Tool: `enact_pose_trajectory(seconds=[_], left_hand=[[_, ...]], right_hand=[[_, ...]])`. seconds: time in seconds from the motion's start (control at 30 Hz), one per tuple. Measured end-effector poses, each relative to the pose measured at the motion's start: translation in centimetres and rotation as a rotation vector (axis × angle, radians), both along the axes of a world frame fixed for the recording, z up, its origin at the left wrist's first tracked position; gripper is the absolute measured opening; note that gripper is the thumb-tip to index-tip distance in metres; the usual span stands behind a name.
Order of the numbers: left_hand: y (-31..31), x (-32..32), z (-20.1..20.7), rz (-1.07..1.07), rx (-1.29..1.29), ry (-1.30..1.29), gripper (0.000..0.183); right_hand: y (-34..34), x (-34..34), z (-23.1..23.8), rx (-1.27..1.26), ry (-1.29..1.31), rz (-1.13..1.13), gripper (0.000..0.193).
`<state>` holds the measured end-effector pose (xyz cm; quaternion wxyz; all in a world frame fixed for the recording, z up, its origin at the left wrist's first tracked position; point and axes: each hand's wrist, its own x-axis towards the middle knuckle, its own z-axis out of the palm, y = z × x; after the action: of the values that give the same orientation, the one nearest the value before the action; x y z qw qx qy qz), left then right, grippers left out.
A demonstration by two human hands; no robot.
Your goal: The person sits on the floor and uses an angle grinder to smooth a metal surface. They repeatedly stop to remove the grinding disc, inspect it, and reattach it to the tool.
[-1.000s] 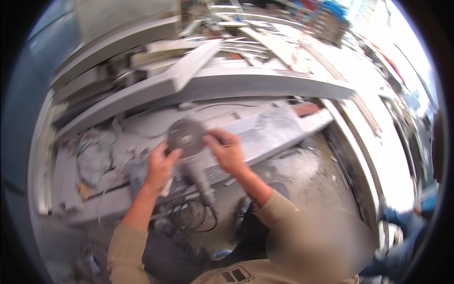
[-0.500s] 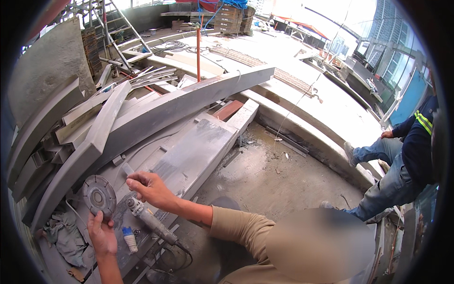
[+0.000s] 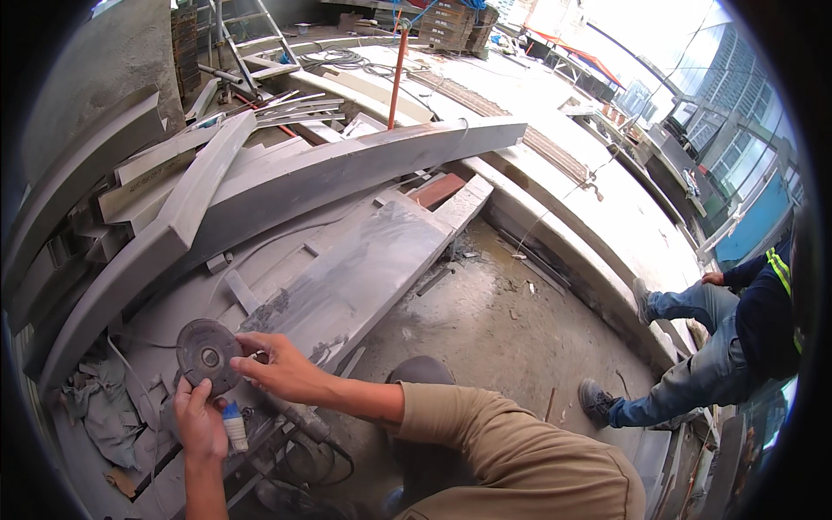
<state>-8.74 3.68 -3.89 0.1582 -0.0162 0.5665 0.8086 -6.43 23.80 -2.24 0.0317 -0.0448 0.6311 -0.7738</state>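
Observation:
A round grey cutting disc (image 3: 206, 336) with a notched rim and a centre hole is held up, its flat face showing. My left hand (image 3: 201, 425) grips it from below, thumb on the face. Closed at the disc's right edge, my right hand (image 3: 282, 367) has its fingertips against the rim. Something small and dark seems to lie between those fingers, too small to name. Below my right wrist lies an angle grinder (image 3: 305, 423), its head mostly hidden by the hands. A blue and white plug (image 3: 234, 426) rests just right of my left hand.
Long grey metal beams (image 3: 286, 186) are stacked at the left and reach across the far side. A flat grey panel (image 3: 364, 264) lies ahead of my hands. Crumpled cloth (image 3: 108, 416) is at lower left. A person in jeans (image 3: 728, 347) is at right. A ladder (image 3: 251, 39) stands behind.
The disc has come right and down, and my right hand has closed in to its rim. The grinder's head is now covered by my hands. The person's lower foot now shows more fully.

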Motion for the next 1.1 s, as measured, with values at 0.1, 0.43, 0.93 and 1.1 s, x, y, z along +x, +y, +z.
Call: enact_pose_trajectory(seconds=[0.1,0.43,0.93,1.1], left_hand=[[-0.2,-0.4,-0.6,-0.003,-0.025,-0.025,0.031],[-0.8,-0.8,-2.6,0.026,0.069,-0.076,0.032],[-0.2,0.7,-0.9,0.018,0.115,-0.020,0.034],[0.6,1.9,-0.7,-0.052,-0.006,-0.022,0.029]], right_hand=[[-0.1,0.3,0.4,0.016,-0.035,0.026,0.054],[-0.8,1.1,-0.2,0.097,-0.076,0.026,0.037],[-0.8,0.5,-2.7,0.400,0.212,-0.097,0.078],[-0.6,2.2,-2.0,1.017,0.782,-0.028,0.105]])
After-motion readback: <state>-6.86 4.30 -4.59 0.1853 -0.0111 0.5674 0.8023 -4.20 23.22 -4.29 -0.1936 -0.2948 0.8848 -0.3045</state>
